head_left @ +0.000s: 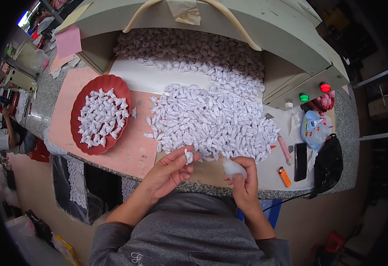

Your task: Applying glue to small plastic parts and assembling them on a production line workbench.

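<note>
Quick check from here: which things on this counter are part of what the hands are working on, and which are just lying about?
In the work:
left hand pinching a small white piece
right hand holding a white tool
white pieces pile
red dish of white pieces

Lying about:
orange lighter
black phone
black bag
blue plate

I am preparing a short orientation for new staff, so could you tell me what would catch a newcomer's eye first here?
First, the large heap of small white pieces spilling across the middle of the stone counter. To its left sits a red dish with more of them. At the near edge, the left hand pinches one small white piece, while the right hand grips a whitish object.
</note>
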`<move>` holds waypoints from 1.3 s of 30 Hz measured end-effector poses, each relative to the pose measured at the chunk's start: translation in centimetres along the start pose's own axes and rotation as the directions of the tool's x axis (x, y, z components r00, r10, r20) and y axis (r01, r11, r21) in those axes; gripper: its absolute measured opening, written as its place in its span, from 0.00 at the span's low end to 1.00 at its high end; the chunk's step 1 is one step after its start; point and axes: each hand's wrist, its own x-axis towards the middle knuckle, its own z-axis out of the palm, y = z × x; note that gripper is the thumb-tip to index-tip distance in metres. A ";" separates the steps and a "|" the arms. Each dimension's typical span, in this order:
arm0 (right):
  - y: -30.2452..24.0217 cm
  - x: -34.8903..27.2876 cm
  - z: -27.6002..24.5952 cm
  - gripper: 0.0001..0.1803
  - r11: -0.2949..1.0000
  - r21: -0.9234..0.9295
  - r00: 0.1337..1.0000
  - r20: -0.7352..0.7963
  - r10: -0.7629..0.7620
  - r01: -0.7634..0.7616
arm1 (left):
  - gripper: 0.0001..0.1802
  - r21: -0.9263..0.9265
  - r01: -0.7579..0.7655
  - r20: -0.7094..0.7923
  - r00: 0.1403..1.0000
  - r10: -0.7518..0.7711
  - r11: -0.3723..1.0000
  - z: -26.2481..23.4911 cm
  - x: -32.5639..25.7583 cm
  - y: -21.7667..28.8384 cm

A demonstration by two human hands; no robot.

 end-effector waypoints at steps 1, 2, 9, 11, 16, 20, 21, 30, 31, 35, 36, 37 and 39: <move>0.0 -0.1 0.0 0.23 0.997 0.058 0.997 -0.065 0.050 -0.046 | 0.17 -0.001 0.002 0.001 1.000 -0.002 1.000 0.4 0.0 0.0; -0.2 0.0 0.0 0.23 0.997 0.058 0.996 -0.067 0.051 -0.047 | 0.16 -0.009 0.027 -0.061 0.998 -0.028 1.000 1.1 -0.1 0.1; -0.4 0.5 -0.2 0.23 0.958 -0.136 0.954 -0.134 -0.269 0.252 | 0.16 -0.070 0.042 -0.076 0.996 -0.047 0.997 0.8 -0.1 -0.4; -0.2 0.4 -0.5 0.22 0.932 -0.191 0.939 -0.093 -0.331 0.309 | 0.16 -0.093 0.050 -0.092 0.994 -0.058 0.994 0.4 0.0 -0.5; -0.2 0.6 -0.4 0.19 0.842 -0.351 0.903 0.031 -0.428 0.410 | 0.16 -0.098 0.058 -0.120 0.990 -0.070 0.994 0.1 0.1 -0.7; -0.3 0.7 -0.2 0.19 0.833 -0.369 0.904 0.052 -0.424 0.412 | 0.16 -0.101 0.063 -0.114 0.991 -0.074 0.993 0.1 0.1 -0.7; -0.2 0.8 -0.1 0.19 0.829 -0.371 0.901 0.053 -0.430 0.418 | 0.16 -0.105 0.064 -0.115 0.990 -0.076 0.992 0.2 0.1 -0.7; -0.3 0.9 0.1 0.18 0.817 -0.389 0.895 0.052 -0.442 0.426 | 0.15 -0.086 0.076 -0.110 0.990 -0.085 0.993 0.3 0.1 -0.8; -0.3 0.9 0.1 0.18 0.809 -0.397 0.892 0.057 -0.449 0.433 | 0.15 -0.086 0.077 -0.110 0.990 -0.086 0.993 0.3 0.1 -0.8; -0.3 0.8 0.2 0.18 0.838 -0.366 0.908 0.056 -0.415 0.405 | 0.15 -0.065 0.069 -0.111 0.991 -0.076 0.996 0.5 0.1 -0.8; -0.4 0.8 0.1 0.18 0.846 -0.359 0.914 0.059 -0.401 0.394 | 0.15 -0.066 0.065 -0.104 0.992 -0.072 0.996 0.5 0.2 -0.8; -0.6 0.9 0.1 0.18 0.854 -0.350 0.920 0.064 -0.387 0.384 | 0.15 -0.066 0.066 -0.106 0.992 -0.072 0.996 0.5 0.1 -0.9; -0.9 1.0 0.0 0.18 0.863 -0.337 0.924 0.072 -0.376 0.377 | 0.15 -0.052 0.071 -0.132 0.988 -0.077 0.996 0.5 0.0 -0.8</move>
